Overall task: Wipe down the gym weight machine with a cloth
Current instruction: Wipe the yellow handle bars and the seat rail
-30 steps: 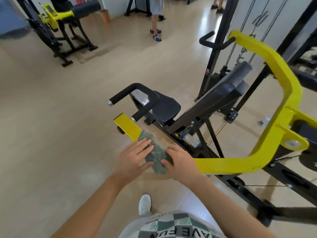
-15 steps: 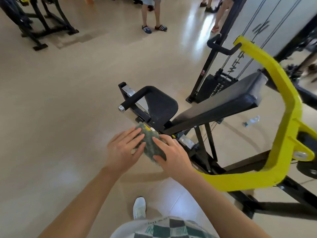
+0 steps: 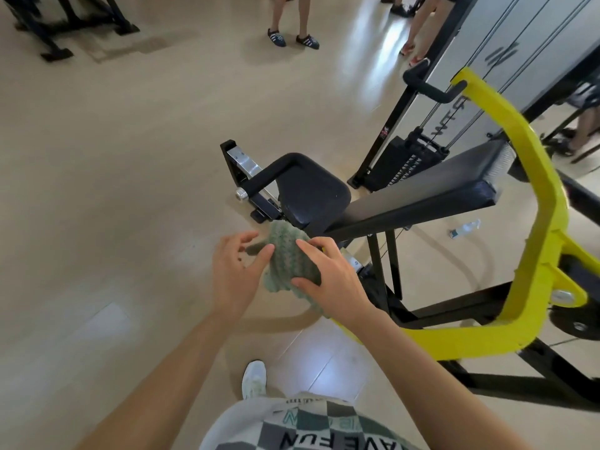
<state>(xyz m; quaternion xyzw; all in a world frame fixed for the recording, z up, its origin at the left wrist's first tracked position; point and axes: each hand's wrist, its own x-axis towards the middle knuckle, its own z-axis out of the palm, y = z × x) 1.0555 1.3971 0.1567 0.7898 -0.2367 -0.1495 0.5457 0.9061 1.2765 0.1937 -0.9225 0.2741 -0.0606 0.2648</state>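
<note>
The weight machine has a yellow frame (image 3: 535,196), a black seat (image 3: 311,193), a long black back pad (image 3: 422,196) and a black handle (image 3: 269,177). A green knitted cloth (image 3: 285,254) is bunched in front of the seat's near edge. My right hand (image 3: 334,280) pinches the cloth, index finger on top and thumb underneath. My left hand (image 3: 233,271) is beside it with fingers spread and lifted; only its thumb touches the cloth's left edge. The near end of the yellow arm is hidden behind my right hand and the cloth.
A weight stack (image 3: 406,160) with cables stands behind the seat. A water bottle (image 3: 464,228) lies on the floor under the pad. People's feet (image 3: 292,39) are at the top, another machine (image 3: 65,24) at top left. My white shoe (image 3: 255,380) is below.
The cloth has moved off the flat yellow arm end and is now bunched in my right hand. My left hand's fingers have lifted off the cloth and spread. The view has shifted left and down.
</note>
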